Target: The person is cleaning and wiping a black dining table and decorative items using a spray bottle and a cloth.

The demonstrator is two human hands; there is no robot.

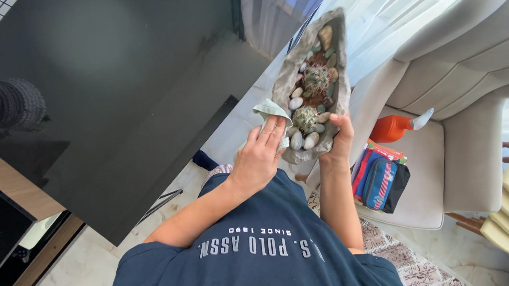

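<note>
**Stone planter held up while a cloth works its rim**

The right hand [341,138] grips the near end of a long, rough stone planter [283,82], fingers wrapped around its edge, so the planter hangs in the air in front of the person's chest rather than resting on anything. Held this way, its side is free to reach. The left hand [261,152] lies flat with fingers spread, pressing a pale green cloth [271,109] against the planter's left rim. Inside the planter sit small cacti [315,79] ringed by smooth pebbles [303,139], kept roughly level so nothing spills. To the left is a glossy black bench [102,76]. To the right, a beige chair [440,170] carries an orange spray bottle [396,127] and a blue pouch [380,182].
</note>
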